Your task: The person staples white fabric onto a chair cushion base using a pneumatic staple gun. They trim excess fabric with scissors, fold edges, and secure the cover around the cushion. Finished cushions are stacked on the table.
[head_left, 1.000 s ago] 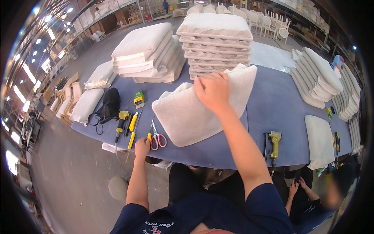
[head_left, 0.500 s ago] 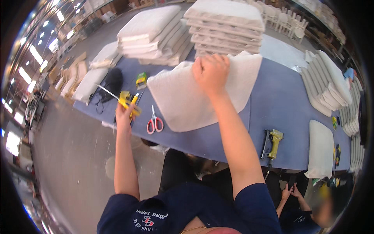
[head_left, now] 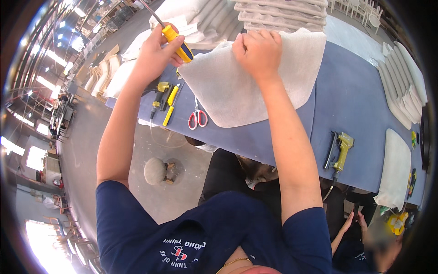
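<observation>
My left hand (head_left: 154, 55) is raised above the table's left part, its fingers wrapped round the yellow-and-dark handle of a screwdriver (head_left: 177, 42). The metal shaft points up and away, clear of the cloth. My right hand (head_left: 260, 52) is closed at the far edge of a pale fabric-covered seat pad (head_left: 232, 98); how much cloth lies in the fingers is hidden. Below the left hand lie a yellow-green staple gun (head_left: 159, 97) and two slim yellow tools (head_left: 172, 95). Scissors with red-and-white handles (head_left: 197, 118) rest beside the pad's near-left edge.
Stacks of covered pads (head_left: 283, 16) stand at the back, with another stack (head_left: 399, 84) at right. A second staple gun (head_left: 340, 150) with a hose lies on the blue tabletop (head_left: 346, 96) near the front edge. Another person's hands (head_left: 353, 221) show at lower right; a round stool (head_left: 155, 171) stands left.
My left hand has lifted the screwdriver up and away from the tools on the table's left side. My right hand stays closed at the pad's far edge. The whole view has shifted.
</observation>
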Demonstrator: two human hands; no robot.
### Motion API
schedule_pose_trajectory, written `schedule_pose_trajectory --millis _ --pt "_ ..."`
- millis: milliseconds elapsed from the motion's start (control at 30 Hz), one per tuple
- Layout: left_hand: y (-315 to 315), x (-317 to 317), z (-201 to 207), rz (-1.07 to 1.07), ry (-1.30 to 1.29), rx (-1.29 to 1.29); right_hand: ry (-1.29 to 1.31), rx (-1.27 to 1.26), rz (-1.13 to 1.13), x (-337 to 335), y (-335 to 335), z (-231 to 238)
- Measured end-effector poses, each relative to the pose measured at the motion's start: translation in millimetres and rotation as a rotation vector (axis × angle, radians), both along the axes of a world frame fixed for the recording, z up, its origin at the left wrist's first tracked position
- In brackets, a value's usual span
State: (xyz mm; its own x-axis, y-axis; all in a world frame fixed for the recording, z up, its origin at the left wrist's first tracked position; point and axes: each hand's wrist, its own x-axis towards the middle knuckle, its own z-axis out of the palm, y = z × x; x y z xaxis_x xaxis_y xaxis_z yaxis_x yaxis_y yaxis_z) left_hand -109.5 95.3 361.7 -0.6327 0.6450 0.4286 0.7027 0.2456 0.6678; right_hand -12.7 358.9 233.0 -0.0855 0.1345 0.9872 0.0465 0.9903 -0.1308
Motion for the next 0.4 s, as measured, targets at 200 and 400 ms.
schedule_pose_trajectory --millis 200,400 --pt "-7 8 6 0.015 -0.02 0.084 -0.005 0.007 0.009 2 -1 1" --pt "-39 7 17 0.049 0.01 0.487 -0.007 -0.009 0.038 -4 -9 1"
